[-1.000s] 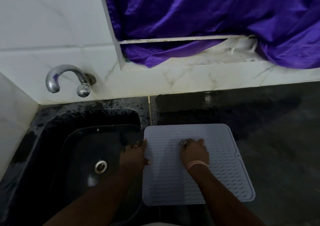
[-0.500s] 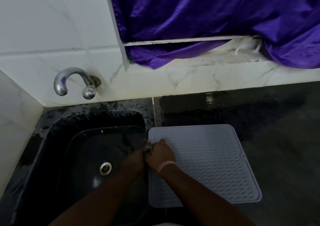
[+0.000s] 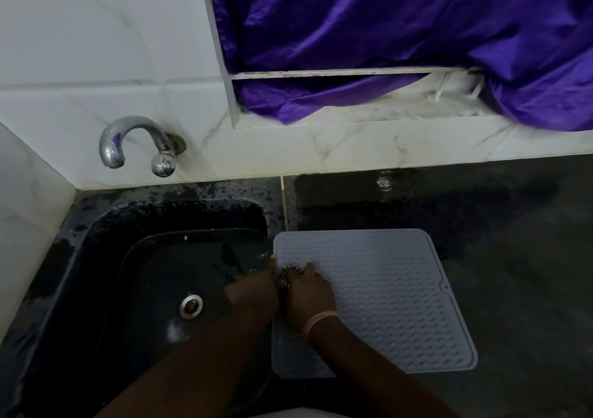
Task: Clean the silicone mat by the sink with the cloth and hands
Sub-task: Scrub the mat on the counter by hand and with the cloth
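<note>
Silicone mat [image 3: 378, 299]: grey, ribbed, lying flat on the dark bench [image 3: 513, 273], left edge sitting at the lip of the black sink [image 3: 96, 257] and slightly overhanging it near the front corner.

Right hand [image 3: 309, 299]: resting on the mat's left portion, fingers curled over a small dark speckled wad, apparently the cloth [image 3: 285, 278]; pressing it down just inside the left edge. Grip closed around that wad as far as visible; pink band showing at the wrist.

Left hand [image 3: 253, 289]: sitting beside the right, touching it, at the mat's left edge above the sink basin. Grip state not readable here: fingers hidden in shadow, holding or merely bracing the edge, cannot tell which.

Key relation: nearly the whole mat stretching rightward and away from both hands, long run of untouched ribs lying to the right of the cloth; right hand nearer to that area, left hand placed for steadying the sink-side edge. Judging the coming stroke as running rightward across the ribs.

Also present: chrome tap [image 3: 138, 146] on the white tiled wall, drain [image 3: 191, 306] in the sink, purple curtain [image 3: 385, 32] over the window ledge, wet patch on the bench behind the mat.
</note>
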The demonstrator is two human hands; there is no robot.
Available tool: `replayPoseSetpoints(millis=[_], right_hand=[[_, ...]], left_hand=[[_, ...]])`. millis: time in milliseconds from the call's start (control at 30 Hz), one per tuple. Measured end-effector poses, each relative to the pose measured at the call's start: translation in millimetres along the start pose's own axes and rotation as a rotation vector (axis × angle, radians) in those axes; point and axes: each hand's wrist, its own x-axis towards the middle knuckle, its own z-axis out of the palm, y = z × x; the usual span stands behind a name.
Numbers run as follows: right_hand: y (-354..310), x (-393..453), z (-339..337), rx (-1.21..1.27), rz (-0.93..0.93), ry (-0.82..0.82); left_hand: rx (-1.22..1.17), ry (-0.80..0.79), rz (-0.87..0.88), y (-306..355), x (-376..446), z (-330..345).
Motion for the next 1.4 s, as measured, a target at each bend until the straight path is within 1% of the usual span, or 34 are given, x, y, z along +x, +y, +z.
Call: replayPoseSetpoints(millis=[67, 100, 167, 300, 400, 533, 600, 633, 733, 800, 867, 1000, 1100, 1200, 1300, 1400], right_hand=[[11, 1, -8, -0.035, 0.026, 0.027], [20, 1, -11, -0.053, 0.038, 0.041], [43, -2, -17, -0.076, 0.090, 0.062], [90, -13, -24, -0.048, 0.219, 0.116], [98, -19, -26, -0.023, 0.276, 0.121], [81, -16, -22, 0.085, 0.328, 0.101], [64, -14, -18, 0.078, 0.305, 0.090], [56, -13, -16, 0.067, 0.280, 0.076], [46, -14, -12, 0.060, 0.204, 0.061], [60, -15, -17, 0.056, 0.176, 0.091], [87, -18, -24, 0.024, 0.192, 0.124], [154, -28, -33, 0.001, 0.330, 0.195], [200, -37, -46, -0.004, 0.424, 0.197], [235, -39, -60, 0.058, 0.576, 0.196], [229, -32, -59, 0.085, 0.643, 0.181], [189, -24, -54, 0.021, 0.640, 0.205]], left_hand=[[0.030, -0.073, -0.074, 13, -3, -10], [0.038, -0.138, -0.107, 17, -4, -14], [0.037, -0.242, -0.124, 22, -8, -22], [0.017, -0.288, -0.096, 22, -8, -27], [0.047, -0.232, -0.049, 23, -14, -27], [0.121, -0.083, 0.174, 18, -13, -16], [0.205, -0.085, 0.249, 17, -9, -16], [0.243, -0.093, 0.257, 18, -8, -18], [0.304, -0.104, 0.228, 24, -5, -22], [0.333, -0.104, 0.205, 30, -4, -22], [0.355, -0.108, 0.191, 36, -3, -22], [0.371, -0.131, 0.156, 43, -1, -24], [0.418, -0.159, 0.124, 47, 0, -24], [0.421, -0.191, 0.111, 53, 1, -27], [0.408, -0.187, 0.102, 54, -2, -27], [0.386, -0.180, 0.103, 54, -4, -24]])
